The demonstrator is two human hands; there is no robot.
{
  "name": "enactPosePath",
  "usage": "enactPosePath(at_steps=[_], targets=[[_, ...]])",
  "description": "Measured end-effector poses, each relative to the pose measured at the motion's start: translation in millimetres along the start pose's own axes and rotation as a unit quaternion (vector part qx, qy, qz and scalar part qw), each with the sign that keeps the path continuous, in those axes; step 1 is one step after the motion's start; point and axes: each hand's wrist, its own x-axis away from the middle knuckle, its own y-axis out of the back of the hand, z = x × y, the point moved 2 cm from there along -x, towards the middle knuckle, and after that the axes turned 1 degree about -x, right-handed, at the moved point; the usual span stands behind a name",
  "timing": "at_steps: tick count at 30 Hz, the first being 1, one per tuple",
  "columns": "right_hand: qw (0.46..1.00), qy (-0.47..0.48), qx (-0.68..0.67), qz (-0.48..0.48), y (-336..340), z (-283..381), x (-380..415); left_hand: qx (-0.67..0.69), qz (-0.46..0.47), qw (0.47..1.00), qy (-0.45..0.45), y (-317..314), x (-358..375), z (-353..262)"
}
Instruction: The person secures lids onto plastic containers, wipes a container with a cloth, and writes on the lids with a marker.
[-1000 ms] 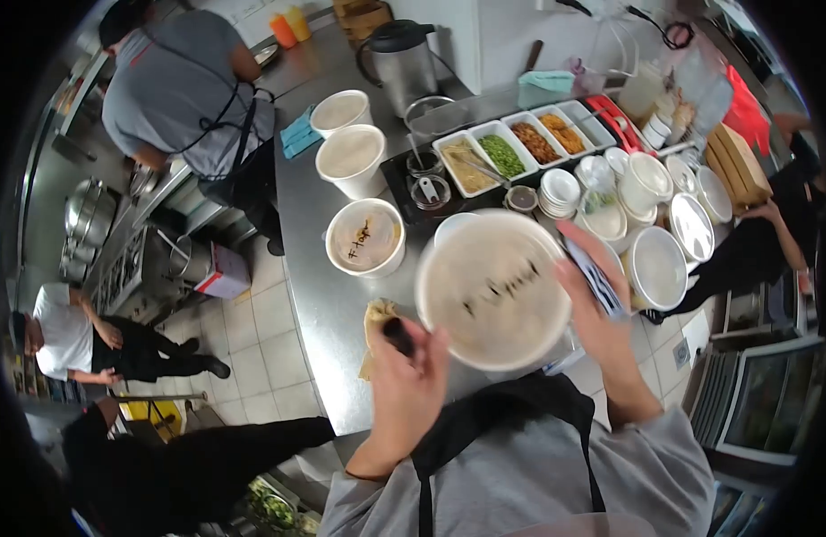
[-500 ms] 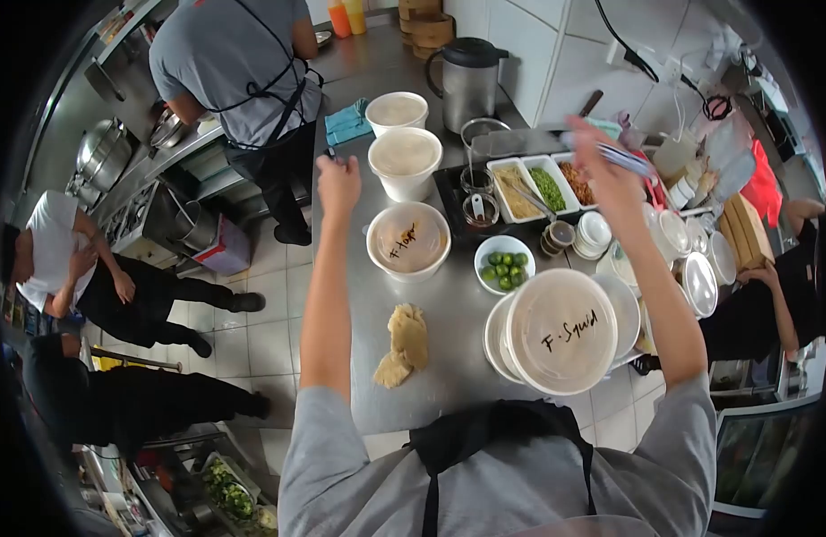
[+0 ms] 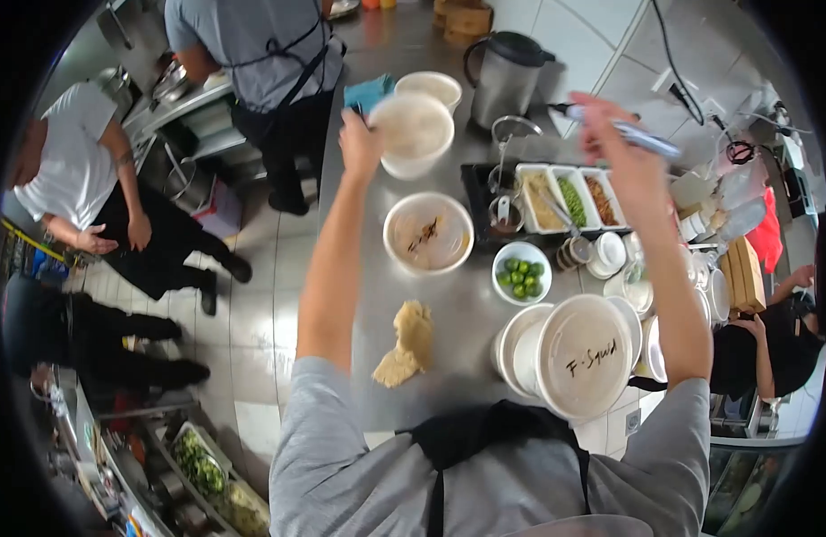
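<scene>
My left hand (image 3: 361, 141) is closed at the left edge of a lidded white tub (image 3: 414, 134), with a small dark thing, perhaps a marker cap, at its fingertips. In my right hand (image 3: 605, 134) is a marker (image 3: 641, 139), its dark tip pointing left, above the topping trays. Behind the first tub is another lidded tub (image 3: 430, 88). Nearer stands a tub with dark writing on its lid (image 3: 428, 234). A tub marked "F-Squid" (image 3: 587, 353) sits on stacked tubs near my body. A crumpled tan cloth (image 3: 406, 345) lies on the steel counter (image 3: 466, 331).
A bowl of green limes (image 3: 521, 273), topping trays (image 3: 572, 199), small cups (image 3: 608, 254) and a steel jug (image 3: 509, 79) stand right of the tubs. One person (image 3: 261, 54) stands at the far left of the counter; others stand at left and right.
The view has shifted, so the counter things appear moved. My left hand is now beside the tub's lid. The marker in my right hand shows its dark tip more clearly.
</scene>
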Motion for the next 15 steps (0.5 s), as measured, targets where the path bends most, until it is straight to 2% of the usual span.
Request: enactPosePath(at_steps=[1,2,3,4,5,6,8,9,10,11,12,13,14,15], targets=[[1.0,0.005,-0.012,0.012,7,19,15,-0.009,-0.016,1.0,-0.009,26,2,-6],[0.998,0.051,-0.022,0.033,17,33,32,-0.018,-0.036,0.999,-0.021,56,3,-13],[0.998,0.045,-0.039,0.027,23,49,54,-0.023,-0.053,0.998,-0.035,89,8,-19],[0.999,0.041,-0.001,-0.016,25,65,79,-0.03,-0.068,0.996,-0.049,124,20,-26],[0.994,0.104,0.006,-0.022,30,68,103,-0.067,-0.079,0.994,-0.037,162,38,-43],[0.992,0.119,-0.039,-0.007,35,68,131,-0.104,-0.09,0.99,-0.025,195,64,-53],[0.974,0.133,-0.179,0.041,37,64,177,-0.084,-0.092,0.989,-0.074,249,106,-42],[0.958,0.132,-0.24,0.084,32,57,194,-0.088,-0.089,0.991,-0.043,268,139,-52],[0.936,0.052,-0.329,0.113,21,59,213,-0.092,-0.087,0.992,-0.007,285,178,-63],[0.92,0.061,-0.331,0.199,13,48,221,-0.08,-0.08,0.993,0.045,293,212,-58],[0.893,0.012,-0.378,0.245,-5,40,231,-0.066,-0.073,0.991,0.096,296,246,-49],[0.889,0.001,-0.376,0.261,-27,31,239,-0.118,-0.053,0.984,0.124,296,279,-56],[0.881,-0.093,-0.376,0.27,-45,27,250,-0.169,-0.029,0.973,0.154,290,310,-65],[0.873,-0.104,-0.398,0.263,-69,16,259,-0.144,-0.011,0.971,0.191,281,339,-70]])
